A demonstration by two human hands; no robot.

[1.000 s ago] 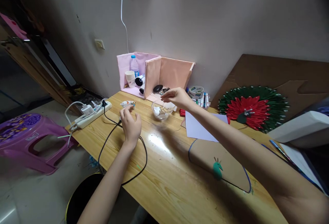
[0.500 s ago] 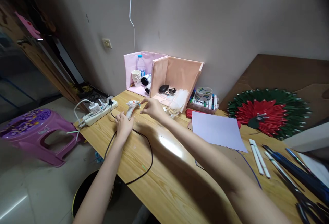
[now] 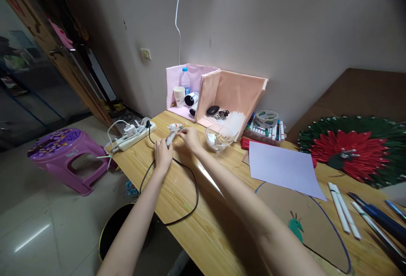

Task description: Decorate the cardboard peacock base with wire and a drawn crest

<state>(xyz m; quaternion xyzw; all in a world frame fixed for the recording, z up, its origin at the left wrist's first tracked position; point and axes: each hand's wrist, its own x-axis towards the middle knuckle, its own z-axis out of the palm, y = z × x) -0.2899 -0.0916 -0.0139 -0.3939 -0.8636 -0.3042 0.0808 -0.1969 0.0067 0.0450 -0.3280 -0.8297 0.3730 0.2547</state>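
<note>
A white hot glue gun (image 3: pixel 171 137) with an orange-marked body lies at the far left of the wooden table. Wrapped round its handle is my left hand (image 3: pixel 163 153), closed. Just right of the gun, close to its nozzle end, my right hand (image 3: pixel 191 139) has its fingertips pinched together. Whatever they may hold is too small to make out. The gun's black cord (image 3: pixel 196 191) loops over the tabletop beside my left forearm. A clear bowl (image 3: pixel 218 146) with white bits in it stands right of my right hand.
A power strip (image 3: pixel 135 138) lies along the left edge. Behind stands a pink divided stand (image 3: pixel 234 88) with cups and a bottle. To the right are a lilac sheet (image 3: pixel 282 164), brown cardboard (image 3: pixel 275 208), white sticks (image 3: pixel 344 210) and a red-green paper flower (image 3: pixel 349 151).
My right hand's fingers have closed from a wider spread and come nearer the glue gun. The view has turned left, showing more of the cardboard with its green cutout.
</note>
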